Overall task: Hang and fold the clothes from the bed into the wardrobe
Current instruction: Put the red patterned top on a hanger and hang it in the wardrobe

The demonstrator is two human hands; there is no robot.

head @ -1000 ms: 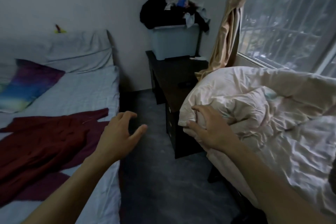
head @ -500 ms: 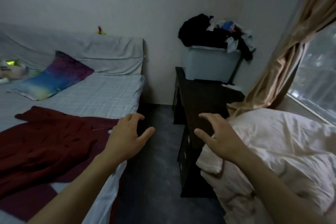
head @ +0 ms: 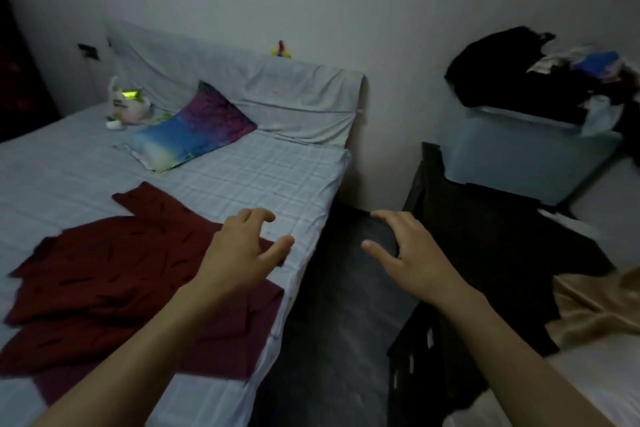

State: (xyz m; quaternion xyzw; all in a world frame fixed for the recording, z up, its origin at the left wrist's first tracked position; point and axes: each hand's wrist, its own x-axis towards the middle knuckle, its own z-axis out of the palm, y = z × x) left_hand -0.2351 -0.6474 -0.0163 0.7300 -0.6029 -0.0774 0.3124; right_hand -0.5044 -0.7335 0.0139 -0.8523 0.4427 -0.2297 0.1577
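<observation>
A dark red garment [head: 114, 281] lies spread flat on the bed [head: 263, 177], near the bed's right edge. My left hand [head: 239, 250] hovers just above the garment's right part, fingers loosely curled and holding nothing. My right hand [head: 412, 256] is out over the gap between the bed and a dark cabinet [head: 485, 253], fingers spread and empty. No wardrobe is in view.
A colourful pillow [head: 194, 128] and a small plush toy [head: 126, 104] lie at the head of the bed. On the dark cabinet stands a pale storage bin [head: 519, 156] heaped with clothes [head: 540, 73]. A pale duvet [head: 595, 371] lies at right. The dark floor [head: 332, 357] runs between.
My right hand let go of the pale duvet and moved left over the floor gap. The view swung left toward the bed; my left hand now hovers over the red garment.
</observation>
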